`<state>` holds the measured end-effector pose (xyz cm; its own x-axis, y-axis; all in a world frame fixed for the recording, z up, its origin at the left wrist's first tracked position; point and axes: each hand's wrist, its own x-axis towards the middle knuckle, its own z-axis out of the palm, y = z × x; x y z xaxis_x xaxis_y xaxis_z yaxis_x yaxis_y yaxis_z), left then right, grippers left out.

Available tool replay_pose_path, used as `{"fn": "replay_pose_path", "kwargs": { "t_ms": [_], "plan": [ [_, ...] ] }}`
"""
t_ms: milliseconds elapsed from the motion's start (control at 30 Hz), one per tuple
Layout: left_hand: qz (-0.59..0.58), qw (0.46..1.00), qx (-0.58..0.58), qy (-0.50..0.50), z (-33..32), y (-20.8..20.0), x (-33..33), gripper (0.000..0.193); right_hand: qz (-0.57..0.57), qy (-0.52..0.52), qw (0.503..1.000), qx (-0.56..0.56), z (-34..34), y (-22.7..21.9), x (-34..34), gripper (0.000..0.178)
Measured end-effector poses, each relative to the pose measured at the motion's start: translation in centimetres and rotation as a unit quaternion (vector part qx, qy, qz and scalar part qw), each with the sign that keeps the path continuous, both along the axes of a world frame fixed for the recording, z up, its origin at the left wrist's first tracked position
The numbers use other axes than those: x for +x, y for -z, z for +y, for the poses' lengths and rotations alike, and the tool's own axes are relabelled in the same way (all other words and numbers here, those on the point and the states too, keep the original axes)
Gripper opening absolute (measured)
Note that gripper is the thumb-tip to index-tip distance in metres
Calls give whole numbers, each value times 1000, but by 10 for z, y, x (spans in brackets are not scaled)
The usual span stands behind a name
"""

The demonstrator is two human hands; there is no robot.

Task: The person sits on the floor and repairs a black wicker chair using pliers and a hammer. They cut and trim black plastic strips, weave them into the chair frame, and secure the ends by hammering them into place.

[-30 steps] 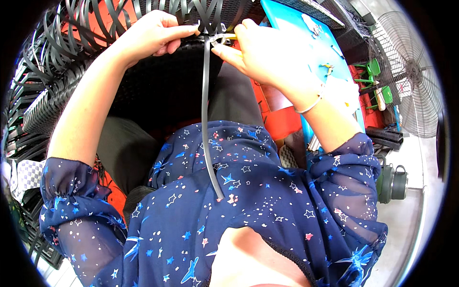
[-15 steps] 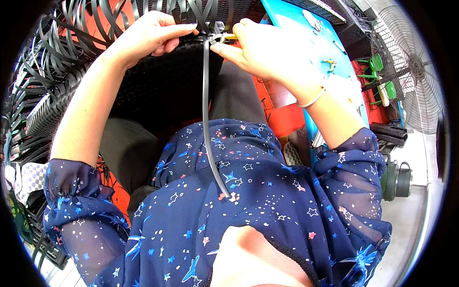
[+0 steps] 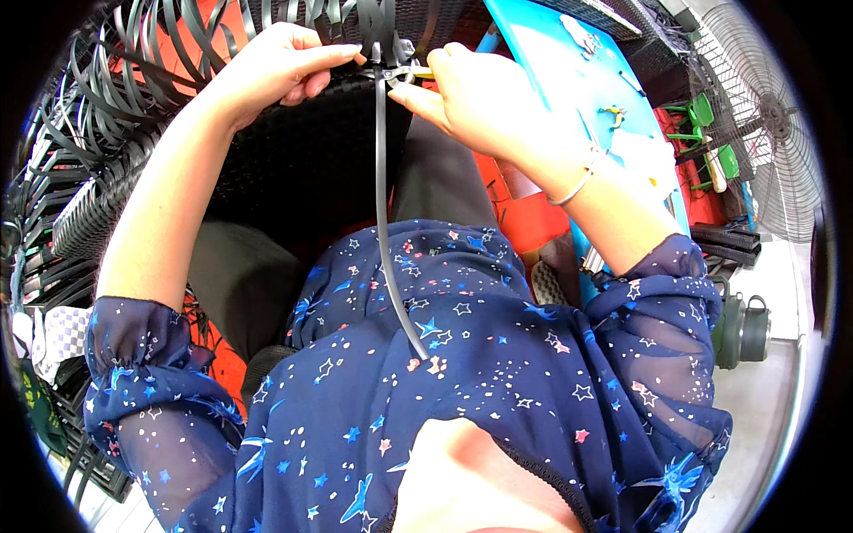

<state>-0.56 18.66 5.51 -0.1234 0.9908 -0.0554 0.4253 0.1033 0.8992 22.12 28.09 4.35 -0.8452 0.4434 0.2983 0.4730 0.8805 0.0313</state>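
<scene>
A black woven piece [image 3: 293, 169], like wickerwork, stands in front of me with its top edge at my hands. A long, flat grey-black strip [image 3: 382, 178] hangs from that edge down over my shirt. My right hand [image 3: 480, 98] is closed round small pliers [image 3: 404, 75] with a yellow handle. Their metal jaws are at the strip, near its upper end. My left hand [image 3: 289, 67] is just left of the jaws, thumb and forefinger stretched to the woven edge and the other fingers curled. What its fingertips pinch is too small to make out.
Many loose black strips [image 3: 98, 80] curl up at the far left. At right is a blue table [image 3: 533, 53] with a small yellow-handled tool [image 3: 613, 114] on it. Beyond it are green chairs [image 3: 700, 111], a large fan [image 3: 773, 115] and a dark green flask [image 3: 742, 329].
The plier jaws and the strip's top have shifted slightly left. My right hand has dropped a little. My left hand has hardly moved.
</scene>
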Motion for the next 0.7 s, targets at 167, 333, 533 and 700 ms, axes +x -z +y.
{"fn": "replay_pose_path", "kwargs": {
  "t_ms": [167,333,533,700],
  "plan": [
    [4,1000,-4,-4,-1,4,-5,45,-12,-4,1000,-6,0,-3,2,60],
    [-13,1000,12,-11,-3,1,0,56,-21,2,1000,0,0,-11,-2,60],
    [-24,1000,-13,-3,-4,-1,-7,54,-11,9,1000,12,-8,-14,-5,59],
    [-34,999,-9,-4,-2,-2,-3,54,0,7,1000,26,-6,-11,-1,57]
  ]
}}
